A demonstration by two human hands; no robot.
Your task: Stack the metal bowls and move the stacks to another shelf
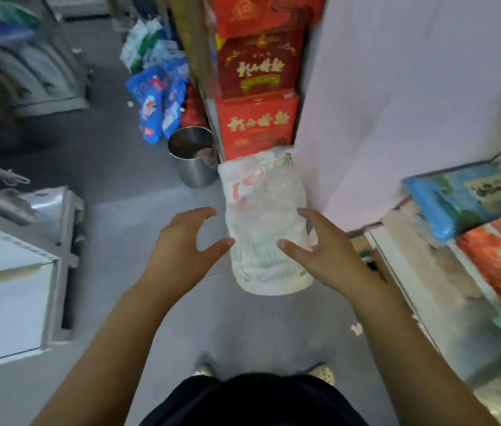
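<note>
Dark clothing (255,401) fills the bottom edge at 6 o'clock, with the toes of two pale shoes (323,373) just above it on the grey floor (120,186). Both bare forearms reach up from there toward the middle.

The left hand (181,244) and right hand (326,247) hang in the air on either side of a tall plastic-wrapped bundle (261,195) that stands on the floor at centre. The fingers (200,212) of both hands are spread and lightly bent, thumbs turned inward. They hold nothing. The thumbs lie across the bundle's sides, but whether they touch it cannot be told. The wrap is cloudy, so what is inside cannot be told either.

The one plainly metal item, a deep steel vessel (194,167), stands upright on the floor at 11 o'clock of the bundle, just beside it.

Red boxes (258,121) are stacked at 12 o'clock behind the bundle, against a pale wall (396,87). Blue packets (154,103) lean at 11 o'clock beyond the vessel. At 3 o'clock a shelf (396,259) carries a blue pack (458,195) and orange packs. At 9 o'clock stands a white cabinet (6,302).
</note>
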